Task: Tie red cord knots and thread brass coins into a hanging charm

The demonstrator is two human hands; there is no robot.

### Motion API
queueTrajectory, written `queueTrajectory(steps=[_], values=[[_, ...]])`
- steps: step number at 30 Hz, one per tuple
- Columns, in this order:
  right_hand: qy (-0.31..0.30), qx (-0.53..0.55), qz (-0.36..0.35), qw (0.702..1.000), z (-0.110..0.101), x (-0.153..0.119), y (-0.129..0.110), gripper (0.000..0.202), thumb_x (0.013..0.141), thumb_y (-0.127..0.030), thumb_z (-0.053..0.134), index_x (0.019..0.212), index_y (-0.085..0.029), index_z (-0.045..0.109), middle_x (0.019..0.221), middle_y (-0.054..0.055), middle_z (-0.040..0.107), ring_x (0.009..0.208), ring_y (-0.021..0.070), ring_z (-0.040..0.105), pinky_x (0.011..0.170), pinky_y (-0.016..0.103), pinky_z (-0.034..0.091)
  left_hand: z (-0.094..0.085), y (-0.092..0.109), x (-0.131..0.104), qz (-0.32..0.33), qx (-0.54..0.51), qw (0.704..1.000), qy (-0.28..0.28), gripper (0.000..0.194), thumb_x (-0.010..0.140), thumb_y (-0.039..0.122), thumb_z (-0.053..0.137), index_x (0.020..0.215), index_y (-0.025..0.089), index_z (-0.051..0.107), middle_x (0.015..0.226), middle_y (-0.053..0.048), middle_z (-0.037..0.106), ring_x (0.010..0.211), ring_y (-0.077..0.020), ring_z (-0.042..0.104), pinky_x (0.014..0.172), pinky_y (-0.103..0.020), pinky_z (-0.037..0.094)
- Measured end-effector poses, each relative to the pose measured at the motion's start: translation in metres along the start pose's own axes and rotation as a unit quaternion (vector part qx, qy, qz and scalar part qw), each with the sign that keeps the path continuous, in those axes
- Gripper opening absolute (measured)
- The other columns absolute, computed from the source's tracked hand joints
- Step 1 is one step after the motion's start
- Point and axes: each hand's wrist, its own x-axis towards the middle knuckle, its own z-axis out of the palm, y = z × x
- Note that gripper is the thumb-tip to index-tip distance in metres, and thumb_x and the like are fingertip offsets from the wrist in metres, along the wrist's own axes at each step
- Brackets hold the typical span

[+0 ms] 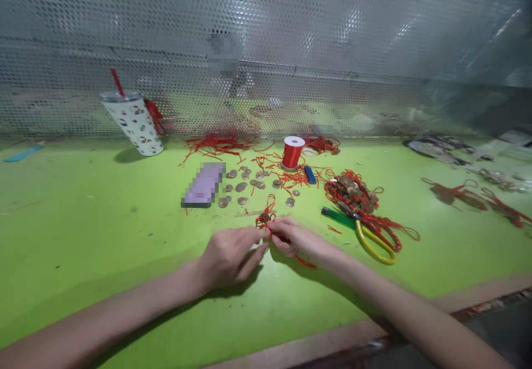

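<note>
Both hands meet over the green tabletop [141, 236], around a red cord [270, 203] with a round holed coin [264, 218] in it. The fingers of my left hand [235, 252] are pinched at the cord from the left, just below the coin. My right hand [295, 236] is closed on the same cord from the right, and a red tail hangs below it. A loop of cord stands out beyond the coin. The exact knot between the fingertips is hidden. Several loose coins [243, 200] lie scattered just past the hands.
Scissors [376, 239] with red and yellow handles lie at right, by a green lighter [338, 216] and a pile of corded coins [353, 191]. Behind stand a red thread spool [293, 153], a blue lighter [310, 174], a phone [203, 186] and a straw cup [135, 125].
</note>
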Motion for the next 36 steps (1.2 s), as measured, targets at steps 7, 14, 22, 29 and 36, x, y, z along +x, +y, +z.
queueTrajectory(steps=[7,14,22,29,36], values=[[0.059,-0.116,0.006,0.991,0.011,-0.005,-0.008,0.029,0.099,-0.028,0.038,0.075,-0.02,0.052,0.052,-0.005,0.041,0.045,0.0103,0.031,0.047,0.026,0.025,-0.009,-0.004,0.022,-0.375,-0.221,0.893,-0.116,0.029,0.1,0.036,0.048,0.121,0.018,0.053,0.082,-0.003,0.072,0.047,-0.0116,0.054,0.046,-0.024,0.037],[0.068,-0.157,-0.013,0.985,0.014,-0.006,-0.006,0.03,0.1,-0.029,0.039,0.074,-0.02,0.05,0.056,-0.005,0.042,0.048,0.0099,0.035,0.049,0.025,0.028,-0.006,-0.014,0.023,-0.39,-0.362,0.834,-0.147,0.027,0.093,0.039,0.057,0.104,0.016,0.067,0.08,-0.004,0.069,0.07,-0.0162,0.062,0.061,-0.027,0.047],[0.089,-0.256,-0.075,0.96,0.017,-0.007,0.005,0.03,0.102,-0.035,0.039,0.079,-0.02,0.051,0.064,-0.003,0.048,0.058,0.012,0.043,0.057,0.026,0.035,-0.004,-0.022,0.02,-0.357,-0.409,0.819,-0.188,0.029,0.094,0.039,0.055,0.101,0.014,0.07,0.079,-0.005,0.068,0.063,-0.0133,0.055,0.058,-0.026,0.043],[0.117,-0.363,-0.117,0.917,0.02,-0.012,0.0,0.027,0.102,-0.029,0.038,0.08,-0.02,0.05,0.073,0.001,0.057,0.065,0.0146,0.05,0.065,0.028,0.037,-0.009,-0.027,0.022,-0.354,-0.345,0.843,-0.212,0.032,0.094,0.042,0.056,0.088,0.013,0.069,0.075,-0.003,0.065,0.065,-0.0137,0.052,0.058,-0.025,0.04],[0.144,-0.446,-0.138,0.873,0.02,-0.011,0.008,0.021,0.101,-0.029,0.04,0.088,-0.019,0.054,0.075,0.003,0.061,0.063,0.0159,0.051,0.062,0.029,0.036,-0.017,-0.034,0.026,-0.313,-0.291,0.871,-0.243,0.031,0.093,0.042,0.057,0.082,0.015,0.066,0.065,0.001,0.057,0.06,-0.0122,0.046,0.055,-0.024,0.034]])
